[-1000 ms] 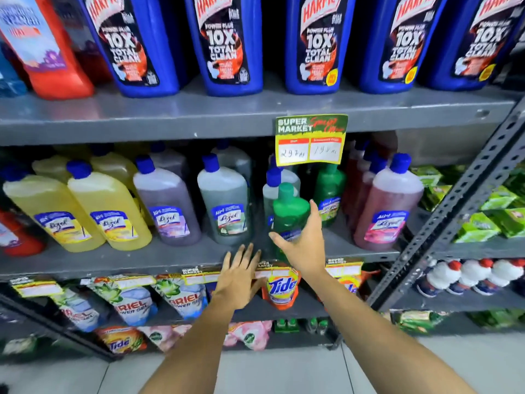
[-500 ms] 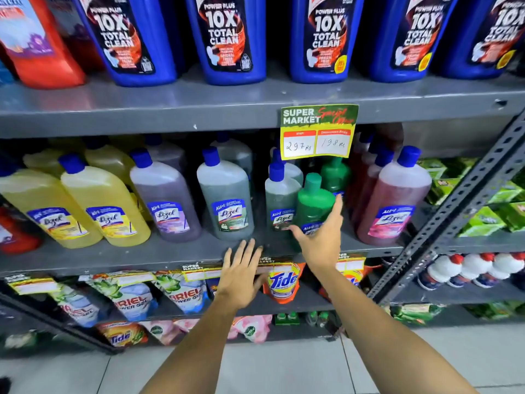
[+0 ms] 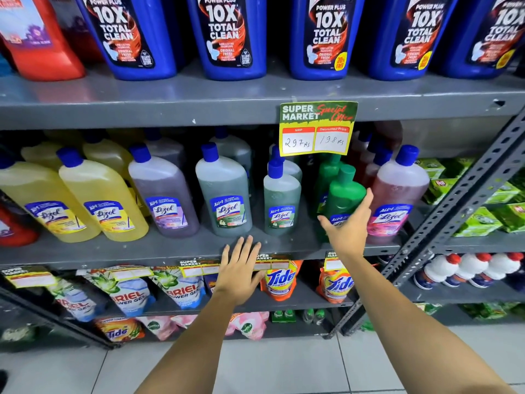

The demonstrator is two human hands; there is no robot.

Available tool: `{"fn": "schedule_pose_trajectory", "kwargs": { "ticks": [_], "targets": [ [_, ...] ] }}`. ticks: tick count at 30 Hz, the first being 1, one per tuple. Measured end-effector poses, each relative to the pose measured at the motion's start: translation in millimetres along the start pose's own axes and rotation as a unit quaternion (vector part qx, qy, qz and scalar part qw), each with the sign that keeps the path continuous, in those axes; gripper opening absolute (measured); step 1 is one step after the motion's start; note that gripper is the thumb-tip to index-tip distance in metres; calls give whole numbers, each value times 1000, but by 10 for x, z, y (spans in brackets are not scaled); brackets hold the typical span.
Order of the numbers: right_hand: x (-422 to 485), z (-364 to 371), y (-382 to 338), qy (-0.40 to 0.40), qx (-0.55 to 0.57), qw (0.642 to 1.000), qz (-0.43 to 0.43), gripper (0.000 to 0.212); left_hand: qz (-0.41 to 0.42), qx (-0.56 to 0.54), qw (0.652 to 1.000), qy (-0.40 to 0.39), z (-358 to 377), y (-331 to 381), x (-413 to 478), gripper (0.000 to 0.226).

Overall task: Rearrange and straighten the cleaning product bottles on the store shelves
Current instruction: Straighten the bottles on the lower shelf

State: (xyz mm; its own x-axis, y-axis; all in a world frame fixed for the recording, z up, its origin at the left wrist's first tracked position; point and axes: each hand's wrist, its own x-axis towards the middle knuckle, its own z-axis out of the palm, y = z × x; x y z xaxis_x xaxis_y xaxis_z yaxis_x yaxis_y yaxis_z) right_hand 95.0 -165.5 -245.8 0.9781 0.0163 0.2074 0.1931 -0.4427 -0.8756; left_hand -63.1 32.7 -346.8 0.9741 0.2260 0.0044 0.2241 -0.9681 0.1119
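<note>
Head view: right hand (image 3: 348,227) cups green bottle (image 3: 345,194), tilted; may knock pink bottle (image 3: 397,200). Left hand (image 3: 241,270) spread, empty.

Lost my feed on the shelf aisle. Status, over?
Right hand shut on green bottle, middle shelf. Left hand open, flat at the shelf edge. Pink Lizol bottle close on the right.
</note>
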Motion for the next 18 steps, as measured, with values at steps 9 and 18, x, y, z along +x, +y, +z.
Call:
{"fn": "schedule_pose_trajectory", "kwargs": {
  "ticks": [9, 18],
  "targets": [
    [56, 1, 21, -73, 41, 996, -18, 117, -4, -7, 1000, -1, -15, 15, 2, 97],
    [-12, 108, -59, -27, 11, 1000, -6, 115, -3, -8, 1000, -4, -61, 19, -12, 105]
  ]
}}
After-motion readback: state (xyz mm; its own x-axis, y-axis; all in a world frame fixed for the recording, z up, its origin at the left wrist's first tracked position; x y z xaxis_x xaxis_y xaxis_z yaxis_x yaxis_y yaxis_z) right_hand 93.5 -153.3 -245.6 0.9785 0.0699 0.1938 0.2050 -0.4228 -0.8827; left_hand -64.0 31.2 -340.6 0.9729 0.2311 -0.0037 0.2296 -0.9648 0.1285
